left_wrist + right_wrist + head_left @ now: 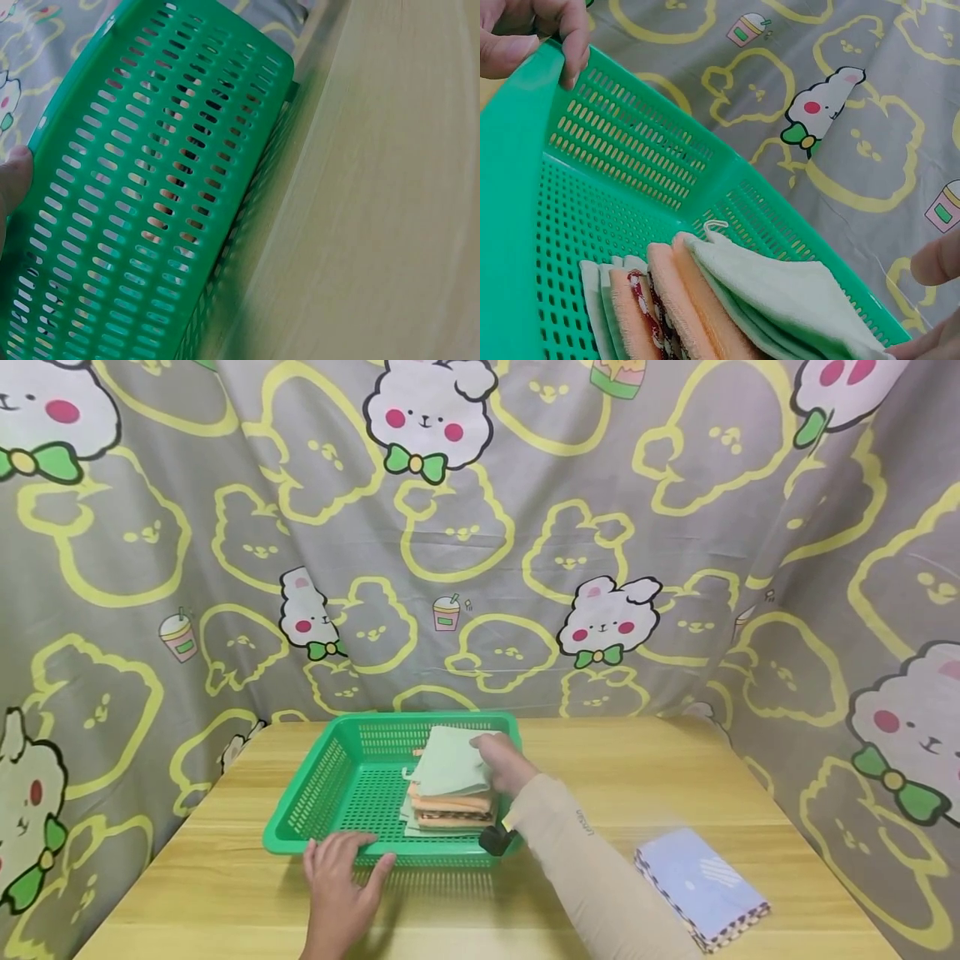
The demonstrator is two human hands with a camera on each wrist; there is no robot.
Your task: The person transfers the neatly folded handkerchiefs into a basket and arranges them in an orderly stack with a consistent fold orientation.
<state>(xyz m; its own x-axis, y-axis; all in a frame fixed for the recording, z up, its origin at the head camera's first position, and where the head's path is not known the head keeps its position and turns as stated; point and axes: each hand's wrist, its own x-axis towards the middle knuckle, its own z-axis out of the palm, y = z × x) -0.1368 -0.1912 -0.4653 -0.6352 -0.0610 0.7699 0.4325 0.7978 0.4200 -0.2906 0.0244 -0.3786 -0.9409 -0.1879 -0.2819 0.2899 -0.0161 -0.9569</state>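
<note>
A green plastic basket (300, 810) with slotted walls stands on the table. Several folded towels lie stacked in its right part: peach ones (682, 292), some with dark patterned trim, and pale green ones at the bottom and top. My right hand (504, 762) is at the right edge of the top pale green towel (453, 760); in the right wrist view its fingers (937, 259) are spread apart, one touching the towel's corner. My left hand (341, 881) grips the basket's near rim, fingers over the edge and thumb outside, as the right wrist view also shows.
A folded light blue towel (701, 885) with a checkered edge lies on the wooden table (600, 777), right of my right forearm. A grey curtain (480, 552) with cartoon prints hangs behind and beside the table. A black device (493, 840) sits at my right wrist.
</note>
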